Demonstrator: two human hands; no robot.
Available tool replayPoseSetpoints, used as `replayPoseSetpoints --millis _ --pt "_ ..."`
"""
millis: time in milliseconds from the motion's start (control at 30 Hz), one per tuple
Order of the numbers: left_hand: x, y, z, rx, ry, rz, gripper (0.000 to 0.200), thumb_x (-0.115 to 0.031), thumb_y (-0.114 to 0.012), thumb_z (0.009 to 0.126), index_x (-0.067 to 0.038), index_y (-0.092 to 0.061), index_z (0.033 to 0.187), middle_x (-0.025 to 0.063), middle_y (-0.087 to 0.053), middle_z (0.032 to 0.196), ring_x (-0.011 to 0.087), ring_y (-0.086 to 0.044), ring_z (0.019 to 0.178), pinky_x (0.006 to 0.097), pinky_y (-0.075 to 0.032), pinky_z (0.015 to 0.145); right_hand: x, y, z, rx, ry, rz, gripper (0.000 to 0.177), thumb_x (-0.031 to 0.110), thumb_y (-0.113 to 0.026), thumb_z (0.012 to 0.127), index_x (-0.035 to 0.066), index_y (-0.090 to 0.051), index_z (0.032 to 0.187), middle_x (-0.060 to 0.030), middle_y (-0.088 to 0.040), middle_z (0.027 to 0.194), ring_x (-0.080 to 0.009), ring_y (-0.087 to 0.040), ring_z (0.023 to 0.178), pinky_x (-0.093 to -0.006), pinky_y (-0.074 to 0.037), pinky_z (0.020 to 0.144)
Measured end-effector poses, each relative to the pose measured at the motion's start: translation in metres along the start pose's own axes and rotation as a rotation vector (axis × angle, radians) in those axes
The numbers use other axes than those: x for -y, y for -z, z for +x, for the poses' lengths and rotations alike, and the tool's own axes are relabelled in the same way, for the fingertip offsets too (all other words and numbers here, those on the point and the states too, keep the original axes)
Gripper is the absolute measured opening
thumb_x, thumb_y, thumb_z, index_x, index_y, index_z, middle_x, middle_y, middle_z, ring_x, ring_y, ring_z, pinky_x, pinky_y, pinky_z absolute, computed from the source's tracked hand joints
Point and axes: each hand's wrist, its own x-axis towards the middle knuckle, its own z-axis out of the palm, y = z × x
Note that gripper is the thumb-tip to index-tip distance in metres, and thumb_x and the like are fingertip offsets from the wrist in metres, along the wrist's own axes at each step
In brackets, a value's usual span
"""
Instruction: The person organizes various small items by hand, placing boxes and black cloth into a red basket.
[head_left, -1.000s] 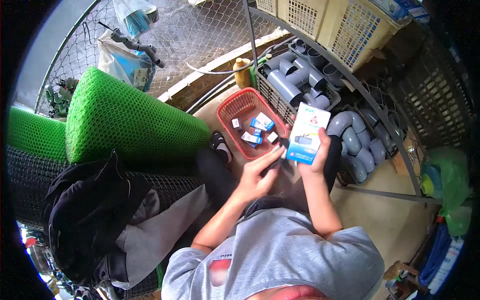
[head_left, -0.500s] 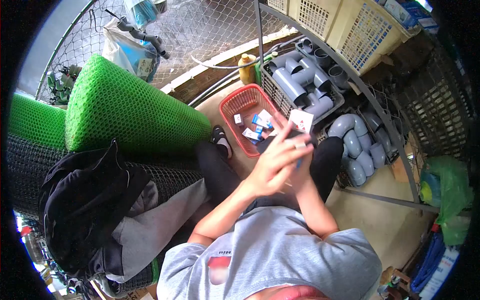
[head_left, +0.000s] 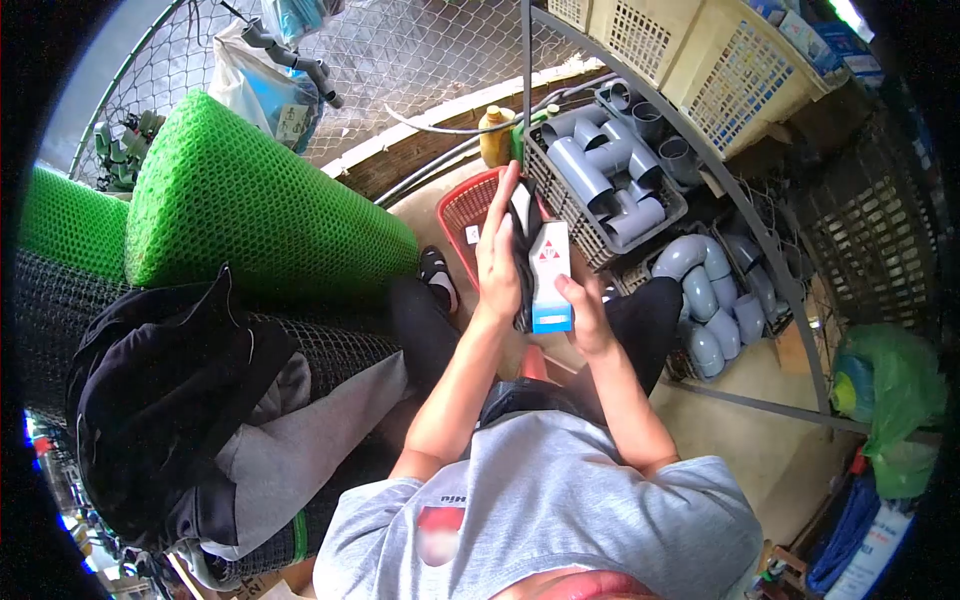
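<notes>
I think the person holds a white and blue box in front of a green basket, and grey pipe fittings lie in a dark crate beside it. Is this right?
One detail is wrong: the basket is red, not green, as the head view shows. The right hand holds the white and blue box, and the grey pipe fittings lie in the dark crate.

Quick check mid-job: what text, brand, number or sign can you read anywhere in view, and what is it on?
Nothing reads clearly enough to quote.
Box held by the right hand: red triangle mark above a blue band; print too small.
Grey shirt: a few small chest letters, blurred.
Plastic bag: its label is too small.
Small box in the red basket: too small.
</notes>
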Motion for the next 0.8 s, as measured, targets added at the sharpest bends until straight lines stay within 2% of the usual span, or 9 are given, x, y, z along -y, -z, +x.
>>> replayPoseSetpoints --millis 67,133,200,267,367,533,667,700,800 --pt "0.007 -0.001 0.003 0.035 0.056 -0.229 0.059 -0.028 -0.032 0.11 0.006 -0.033 0.158 0.0195 -0.035 0.165 0.0272 -0.03 0.155 0.0374 -0.02 0.126 -0.013 0.003 -0.005 -0.038 -0.058 0.152 0.063 0.032 -0.057 0.099 -0.001 -0.045 0.151 -0.0114 -0.059 0.139 -0.0213 -0.058 0.127 -0.0361 -0.043 0.11" --pt "0.024 -0.001 -0.005 0.059 0.059 -0.035 0.079 -0.055 -0.035 0.109 0.005 -0.029 0.16 0.0203 -0.039 0.162 0.0275 -0.037 0.151 0.0401 -0.025 0.125 -0.023 0.008 -0.009 -0.108 -0.12 0.243 0.062 0.034 -0.057 0.101 0.0 -0.045 0.151 -0.0104 -0.059 0.141 -0.0213 -0.058 0.127 -0.0366 -0.043 0.111" --pt "0.023 -0.007 -0.021 0.155 -0.024 0.066 0.058 -0.027 -0.031 0.111 0.006 -0.032 0.159 0.0214 -0.031 0.167 0.0307 -0.026 0.157 0.0394 -0.017 0.127 -0.024 0.011 -0.004 -0.164 -0.107 0.32 0.061 0.041 -0.056 0.105 0.003 -0.045 0.15 -0.0083 -0.058 0.144 -0.0224 -0.056 0.132 -0.0386 -0.041 0.114" --pt "0.017 -0.009 -0.043 0.265 -0.052 0.269 0.056 -0.022 -0.032 0.111 0.008 -0.028 0.159 0.0221 -0.031 0.166 0.0297 -0.024 0.157 0.0408 -0.016 0.128 -0.035 0.033 0.0 -0.158 -0.103 0.467 0.057 0.036 -0.065 0.102 0.005 -0.049 0.146 -0.007 -0.063 0.132 -0.018 -0.062 0.119 -0.0364 -0.049 0.103" --pt "0.002 -0.003 -0.07 0.437 0.028 0.268 0.059 0.005 -0.038 0.101 -0.002 -0.036 0.159 0.0192 -0.033 0.166 0.0313 -0.025 0.157 0.0412 -0.018 0.127 -0.029 0.043 0.004 -0.192 -0.115 0.616 0.067 0.045 -0.062 0.101 0.003 -0.046 0.149 -0.013 -0.058 0.144 -0.0255 -0.058 0.129 -0.0433 -0.044 0.111" --pt "0.004 0.039 -0.064 0.396 0.092 0.14 0.039 0.013 -0.048 0.081 0.001 -0.076 0.105 0.015 -0.073 0.12 0.0269 -0.069 0.116 0.0385 -0.05 0.107 -0.029 0.048 0.002 -0.101 0.0 0.725 0.078 0.053 -0.048 0.103 0.004 -0.03 0.161 -0.0209 -0.04 0.161 -0.0338 -0.03 0.154 -0.0583 -0.028 0.123" --pt "0.032 0.037 -0.044 -0.335 0.27 -0.063 0.038 0.005 -0.047 0.094 0.0 -0.067 0.127 0.0124 -0.068 0.13 0.0202 -0.065 0.114 0.0329 -0.05 0.102 -0.041 0.041 -0.013 0.053 -0.169 0.887 0.079 0.049 -0.062 0.097 0.005 -0.036 0.157 -0.016 -0.05 0.153 -0.0305 -0.05 0.138 -0.0509 -0.04 0.115" --pt "0.021 0.028 -0.034 -0.318 0.361 -0.348 0.042 -0.005 -0.051 0.099 -0.001 -0.059 0.14 0.0122 -0.064 0.136 0.0187 -0.062 0.118 0.0313 -0.046 0.105 -0.053 0.032 -0.021 -0.115 -0.188 0.828 0.076 0.045 -0.069 0.093 0.005 -0.043 0.152 -0.011 -0.058 0.141 -0.0265 -0.059 0.125 -0.0459 -0.048 0.107" --pt "0.03 0.006 -0.04 0.017 0.422 -0.094 0.058 -0.013 -0.051 0.098 -0.002 -0.045 0.155 0.0141 -0.051 0.153 0.0218 -0.049 0.138 0.0337 -0.034 0.118 -0.067 0.018 -0.021 -0.166 -0.089 0.26 0.058 0.022 -0.072 0.092 0.005 -0.049 0.143 -0.0053 -0.061 0.124 -0.0174 -0.063 0.114 -0.0357 -0.053 0.098"
